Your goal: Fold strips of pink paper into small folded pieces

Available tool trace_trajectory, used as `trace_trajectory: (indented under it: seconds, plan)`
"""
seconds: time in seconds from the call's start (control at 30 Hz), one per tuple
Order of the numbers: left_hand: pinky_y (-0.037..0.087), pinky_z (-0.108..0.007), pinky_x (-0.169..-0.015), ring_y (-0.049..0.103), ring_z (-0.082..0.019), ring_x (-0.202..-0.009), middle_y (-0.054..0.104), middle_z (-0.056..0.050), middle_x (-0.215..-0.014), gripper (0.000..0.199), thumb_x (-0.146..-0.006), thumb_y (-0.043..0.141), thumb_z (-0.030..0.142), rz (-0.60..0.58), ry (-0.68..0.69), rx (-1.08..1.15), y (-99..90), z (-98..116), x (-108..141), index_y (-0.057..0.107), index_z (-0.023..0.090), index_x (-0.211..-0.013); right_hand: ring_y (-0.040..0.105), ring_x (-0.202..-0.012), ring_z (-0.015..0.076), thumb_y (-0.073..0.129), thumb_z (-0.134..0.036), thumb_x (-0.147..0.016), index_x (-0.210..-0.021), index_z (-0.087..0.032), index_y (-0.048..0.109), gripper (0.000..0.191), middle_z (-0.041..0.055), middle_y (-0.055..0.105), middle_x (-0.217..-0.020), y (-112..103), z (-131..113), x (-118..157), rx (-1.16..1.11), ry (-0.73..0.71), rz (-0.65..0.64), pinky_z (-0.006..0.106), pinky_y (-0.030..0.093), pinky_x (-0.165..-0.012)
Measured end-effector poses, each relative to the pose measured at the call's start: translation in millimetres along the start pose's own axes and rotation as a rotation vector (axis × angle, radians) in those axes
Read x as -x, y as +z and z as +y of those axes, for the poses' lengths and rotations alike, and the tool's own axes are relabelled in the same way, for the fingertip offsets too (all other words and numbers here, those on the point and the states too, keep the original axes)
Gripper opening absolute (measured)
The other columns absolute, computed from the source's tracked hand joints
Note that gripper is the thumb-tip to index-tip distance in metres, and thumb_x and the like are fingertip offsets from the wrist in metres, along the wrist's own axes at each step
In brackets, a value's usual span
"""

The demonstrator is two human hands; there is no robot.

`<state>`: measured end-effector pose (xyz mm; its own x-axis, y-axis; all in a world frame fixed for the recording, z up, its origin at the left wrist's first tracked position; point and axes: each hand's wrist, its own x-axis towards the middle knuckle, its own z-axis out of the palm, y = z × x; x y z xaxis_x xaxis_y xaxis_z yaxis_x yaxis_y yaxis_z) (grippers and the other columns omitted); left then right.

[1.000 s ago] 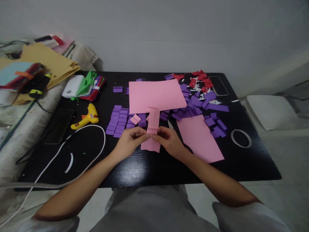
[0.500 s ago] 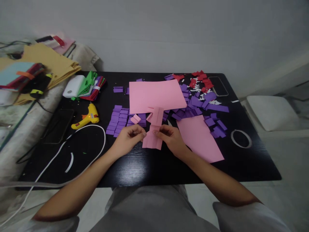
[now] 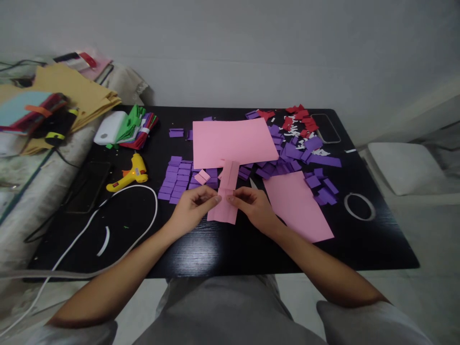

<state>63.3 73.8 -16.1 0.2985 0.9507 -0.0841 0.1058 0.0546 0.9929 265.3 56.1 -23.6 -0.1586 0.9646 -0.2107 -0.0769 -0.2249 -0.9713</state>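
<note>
A creased strip of pink paper is held between my two hands over the front middle of the table. My left hand pinches its left edge between thumb and fingers. On the other side, my right hand grips the right edge, thumb on top. The strip's far end reaches the large pink sheet behind it. A small folded pink piece lies on purple paper left of the strip. Another pink sheet is beside my right hand, and a pointed blade tip shows near my fingers.
Rows of folded purple pieces lie left, loose purple pieces and red scraps at right. A yellow glue gun, white cable, phone and tape ring also rest on the black table.
The pink strip has swung slightly, its near end shifting left and its far end now slanting right. Both hands keep their grip, with the right hand moved a little left.
</note>
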Motion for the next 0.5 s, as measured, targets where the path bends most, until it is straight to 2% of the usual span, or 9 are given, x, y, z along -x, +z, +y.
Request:
trace_trajectory:
  seconds: [0.2, 0.33, 0.5]
  plan:
    - [0.045, -0.025, -0.061, 0.057, -0.012, -0.063, 0.066, 0.001, -0.069, 0.023, -0.081, 0.082, 0.039, -0.006, -0.006, 0.019, -1.5, 0.7, -1.5, 0.075, 0.018, -0.084, 0.066, -0.075, 0.0173, 0.086, -0.048, -0.076, -0.079, -0.022, 0.075, 0.028, 0.0011, 0.074, -0.079, -1.3, -1.1, -0.1, 0.036, -0.022, 0.011, 0.034, 0.055, -0.076]
    - [0.052, -0.027, -0.071, 0.065, -0.014, -0.072, 0.072, -0.002, -0.08, 0.022, -0.081, 0.084, 0.035, -0.048, -0.012, 0.123, -3.2, 1.7, -2.5, 0.074, 0.018, -0.091, 0.066, -0.076, 0.0163, 0.085, -0.045, -0.078, -0.08, -0.022, 0.074, 0.025, -0.0001, 0.073, -0.08, -1.0, -3.6, 1.4, -0.022, -0.028, -0.02, 0.033, 0.055, -0.078]
    - [0.052, -0.023, -0.072, 0.065, -0.011, -0.072, 0.069, 0.002, -0.079, 0.026, -0.081, 0.085, 0.029, 0.053, 0.051, 0.207, -1.0, -2.1, -3.0, 0.065, 0.019, -0.095, 0.071, -0.088, 0.0185, 0.086, -0.04, -0.077, -0.09, -0.021, 0.074, 0.026, 0.0015, 0.076, -0.092, -1.0, -2.1, 0.5, -0.109, 0.022, -0.106, 0.036, 0.057, -0.09]
